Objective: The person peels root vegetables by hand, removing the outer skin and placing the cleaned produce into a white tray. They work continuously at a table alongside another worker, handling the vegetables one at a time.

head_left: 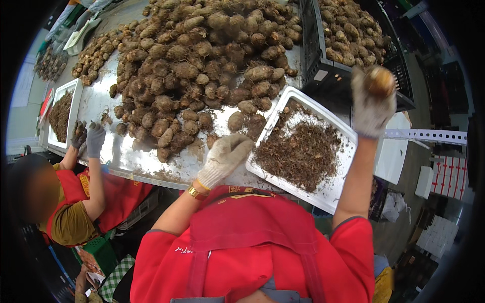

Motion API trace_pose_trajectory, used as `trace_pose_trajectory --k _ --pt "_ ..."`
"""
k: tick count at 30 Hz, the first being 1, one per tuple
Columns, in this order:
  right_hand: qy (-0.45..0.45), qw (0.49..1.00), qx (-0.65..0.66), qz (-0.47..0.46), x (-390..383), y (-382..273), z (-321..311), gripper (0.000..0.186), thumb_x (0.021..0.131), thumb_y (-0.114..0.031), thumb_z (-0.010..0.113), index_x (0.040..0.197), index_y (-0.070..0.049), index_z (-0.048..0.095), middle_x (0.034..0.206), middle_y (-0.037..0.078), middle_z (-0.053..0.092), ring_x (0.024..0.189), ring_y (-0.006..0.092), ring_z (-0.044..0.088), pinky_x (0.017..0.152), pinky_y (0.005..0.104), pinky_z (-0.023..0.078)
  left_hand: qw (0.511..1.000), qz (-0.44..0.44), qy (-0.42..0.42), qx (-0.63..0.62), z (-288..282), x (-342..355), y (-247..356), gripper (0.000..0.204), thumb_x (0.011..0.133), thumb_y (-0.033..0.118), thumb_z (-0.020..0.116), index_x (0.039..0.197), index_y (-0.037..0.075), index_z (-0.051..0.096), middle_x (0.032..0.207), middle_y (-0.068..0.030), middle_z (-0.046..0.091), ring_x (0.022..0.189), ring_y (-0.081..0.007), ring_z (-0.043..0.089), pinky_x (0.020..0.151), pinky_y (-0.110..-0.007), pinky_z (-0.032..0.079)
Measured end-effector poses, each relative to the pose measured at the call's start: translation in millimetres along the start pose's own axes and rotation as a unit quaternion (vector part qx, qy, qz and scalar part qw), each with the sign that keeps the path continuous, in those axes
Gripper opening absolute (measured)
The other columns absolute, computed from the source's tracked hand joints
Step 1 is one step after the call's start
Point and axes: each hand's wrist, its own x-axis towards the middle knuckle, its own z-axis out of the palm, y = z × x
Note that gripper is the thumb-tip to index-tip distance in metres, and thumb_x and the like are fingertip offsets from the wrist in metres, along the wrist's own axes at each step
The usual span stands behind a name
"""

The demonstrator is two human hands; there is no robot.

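Curling just left of the white tray (pixel 331 197): gloved left hand (pixel 225 157), cannot tell if fingertips are pinching anything. Farther right, gloved right hand (pixel 373 108) is holding up a taro corm (pixel 380 82), fingers wrapping it, near the black crate (pixel 336 81). Taro heap (pixel 172 81) is lying farther off.

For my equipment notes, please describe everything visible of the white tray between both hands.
The white tray is rectangular and shallow, with raised walls and rounded corners, plastic by its look. It lies slantwise on the metal table, brown fibrous scraps spread across its floor. The left hand is beside its rim; contact is unclear.
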Motion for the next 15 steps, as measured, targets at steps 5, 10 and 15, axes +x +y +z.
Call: trace_pose_trajectory --k 5,10,15 --pt "-0.135 0.982 -0.048 0.124 108.3 83.0 -19.9 0.046 0.088 -0.039 0.059 0.116 -0.003 0.056 0.122 0.02 0.059 0.109 0.0327 0.06 0.095 0.0396 0.048 0.982 0.064 -0.045 0.171 10.0 2.3 3.4 0.025 0.091 0.022 0.061 0.101 0.0 0.067 0.081 -0.008 0.063 0.072 -0.0141 0.06 0.065 -0.028 0.049" --pt "-0.192 0.908 -0.369 -0.057 95.3 72.5 -41.2 0.027 0.089 -0.029 0.059 0.111 -0.014 0.065 0.108 0.019 0.063 0.099 0.0345 0.062 0.084 0.0396 0.05 0.979 0.058 -0.003 0.194 -7.7 3.7 -9.4 0.027 0.091 0.023 0.058 0.104 0.001 0.067 0.091 -0.0143 0.068 0.078 -0.0235 0.066 0.072 -0.034 0.053" --pt "-0.183 0.974 -0.134 0.006 5.9 22.6 -7.4 0.022 0.087 -0.016 0.066 0.108 -0.009 0.066 0.103 0.014 0.066 0.094 0.026 0.065 0.084 0.0332 0.052 0.931 0.108 0.095 0.334 -25.1 41.2 -2.6 0.023 0.088 0.013 0.057 0.109 0.008 0.066 0.097 -0.0142 0.063 0.083 -0.0279 0.065 0.07 -0.037 0.053"
